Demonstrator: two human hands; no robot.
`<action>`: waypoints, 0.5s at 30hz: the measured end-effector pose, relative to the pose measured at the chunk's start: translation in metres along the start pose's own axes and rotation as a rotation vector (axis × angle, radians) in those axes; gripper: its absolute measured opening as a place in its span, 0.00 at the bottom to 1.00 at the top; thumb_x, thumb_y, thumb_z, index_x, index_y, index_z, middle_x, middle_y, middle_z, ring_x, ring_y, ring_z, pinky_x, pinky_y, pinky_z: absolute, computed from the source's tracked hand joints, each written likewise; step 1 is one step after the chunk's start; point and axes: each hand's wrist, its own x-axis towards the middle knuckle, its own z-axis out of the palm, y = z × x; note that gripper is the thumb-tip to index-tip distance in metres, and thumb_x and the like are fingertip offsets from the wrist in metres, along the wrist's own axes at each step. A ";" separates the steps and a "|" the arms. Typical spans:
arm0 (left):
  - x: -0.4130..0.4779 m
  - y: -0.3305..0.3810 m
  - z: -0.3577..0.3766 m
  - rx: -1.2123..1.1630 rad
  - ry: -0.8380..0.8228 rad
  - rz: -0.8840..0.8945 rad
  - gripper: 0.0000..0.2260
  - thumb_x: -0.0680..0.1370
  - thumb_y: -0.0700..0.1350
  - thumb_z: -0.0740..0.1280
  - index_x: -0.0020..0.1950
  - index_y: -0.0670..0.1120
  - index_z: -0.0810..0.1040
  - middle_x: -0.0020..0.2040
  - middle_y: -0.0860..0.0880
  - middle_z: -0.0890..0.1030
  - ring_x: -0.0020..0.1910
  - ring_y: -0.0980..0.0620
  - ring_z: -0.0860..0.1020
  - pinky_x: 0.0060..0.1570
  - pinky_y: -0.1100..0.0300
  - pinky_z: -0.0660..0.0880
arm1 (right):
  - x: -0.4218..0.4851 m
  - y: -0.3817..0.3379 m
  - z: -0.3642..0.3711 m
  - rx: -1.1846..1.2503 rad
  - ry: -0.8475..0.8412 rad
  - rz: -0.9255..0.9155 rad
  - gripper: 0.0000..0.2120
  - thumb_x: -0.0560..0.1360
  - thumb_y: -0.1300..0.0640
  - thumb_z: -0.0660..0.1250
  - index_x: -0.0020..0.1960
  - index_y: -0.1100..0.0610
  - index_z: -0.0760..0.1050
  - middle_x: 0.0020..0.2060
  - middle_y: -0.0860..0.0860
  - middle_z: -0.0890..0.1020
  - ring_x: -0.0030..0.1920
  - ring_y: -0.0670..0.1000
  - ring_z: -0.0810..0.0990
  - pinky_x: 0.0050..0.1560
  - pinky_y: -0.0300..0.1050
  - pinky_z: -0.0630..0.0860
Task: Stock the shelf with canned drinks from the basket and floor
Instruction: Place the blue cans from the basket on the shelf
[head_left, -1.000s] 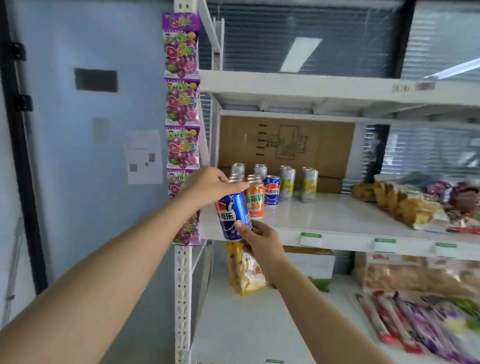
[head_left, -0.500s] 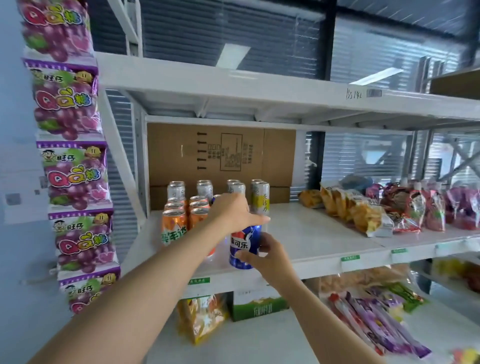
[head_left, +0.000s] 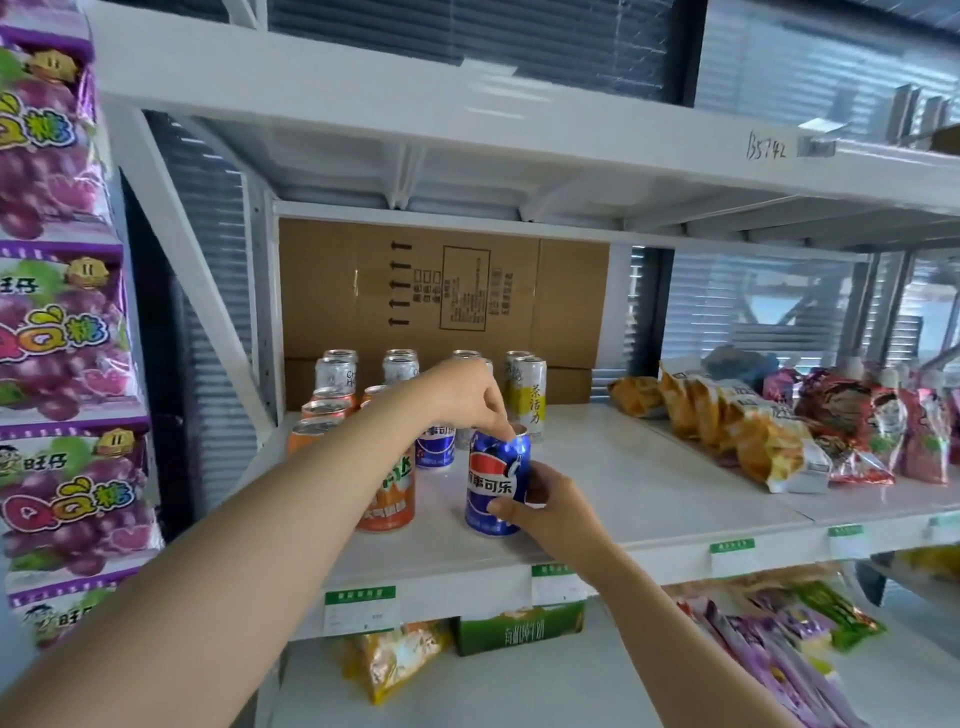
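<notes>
Since half a second ago the blue can (head_left: 497, 486) has been carried in from the shelf's front edge and set on the board. The grip of the left hand (head_left: 467, 396) has been changed from a cover over the lid to a pinch. That hand is now held above the can with the wrist bent down, and the top rim is pinched between curled fingertips (head_left: 503, 429). The forearm is stretched in from the lower left. The lower side of the can is clasped by the right hand (head_left: 553, 512), with the thumb laid across the front and the fingers curled round the back; its forearm is raised from the lower right. The can is stood about upright on the white shelf (head_left: 649, 483) near the front, just beside an orange can (head_left: 387, 491). A second blue can (head_left: 435, 448) is seen behind them. Further back, more orange cans (head_left: 324, 410), silver cans (head_left: 337, 370) and a yellow can (head_left: 528, 397) are lined up before a cardboard box (head_left: 441, 291). Snack bags (head_left: 753, 434) are laid to the right, and candy packets (head_left: 57, 332) are hung at the left.
</notes>
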 end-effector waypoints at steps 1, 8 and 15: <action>0.002 0.000 -0.002 0.015 0.000 0.015 0.07 0.71 0.52 0.75 0.47 0.52 0.86 0.45 0.53 0.86 0.46 0.54 0.82 0.53 0.51 0.80 | 0.005 0.002 -0.002 0.001 -0.019 -0.004 0.25 0.71 0.56 0.75 0.65 0.54 0.72 0.52 0.46 0.80 0.51 0.46 0.79 0.43 0.29 0.73; 0.036 0.000 0.003 0.151 -0.002 0.013 0.10 0.73 0.46 0.74 0.52 0.46 0.85 0.47 0.49 0.86 0.44 0.53 0.83 0.51 0.53 0.80 | 0.042 0.013 -0.010 0.047 -0.150 0.016 0.25 0.74 0.63 0.71 0.66 0.52 0.64 0.53 0.45 0.77 0.53 0.44 0.76 0.48 0.33 0.75; 0.070 -0.012 0.010 0.160 0.046 -0.028 0.09 0.72 0.48 0.75 0.49 0.44 0.86 0.43 0.48 0.86 0.43 0.50 0.83 0.49 0.52 0.81 | 0.088 0.027 -0.010 0.122 -0.206 0.010 0.25 0.74 0.69 0.69 0.64 0.52 0.65 0.52 0.45 0.79 0.56 0.48 0.78 0.60 0.48 0.74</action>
